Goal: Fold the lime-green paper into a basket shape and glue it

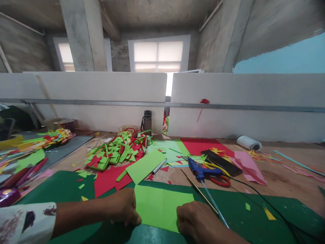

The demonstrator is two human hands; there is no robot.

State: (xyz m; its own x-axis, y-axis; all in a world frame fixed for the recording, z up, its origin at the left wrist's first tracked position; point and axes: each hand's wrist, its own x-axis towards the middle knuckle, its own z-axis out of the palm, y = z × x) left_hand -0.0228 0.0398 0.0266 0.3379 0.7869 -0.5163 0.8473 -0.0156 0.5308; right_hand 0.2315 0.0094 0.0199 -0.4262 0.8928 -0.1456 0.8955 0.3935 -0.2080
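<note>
A light green paper sheet lies on a dark green mat right in front of me. My left hand is curled into a fist and rests on the sheet's left edge, fingers pressed down on it. At the sheet's lower right corner sits my right hand, fingers also curled and pinching the paper's edge. A thin wooden stick lies just beyond the right hand.
A blue glue gun with black cord, red-handled scissors, a white marker and a black ruler lie behind. A pile of green and red paper pieces, a dark bottle, a white roll and white partition boards stand further back.
</note>
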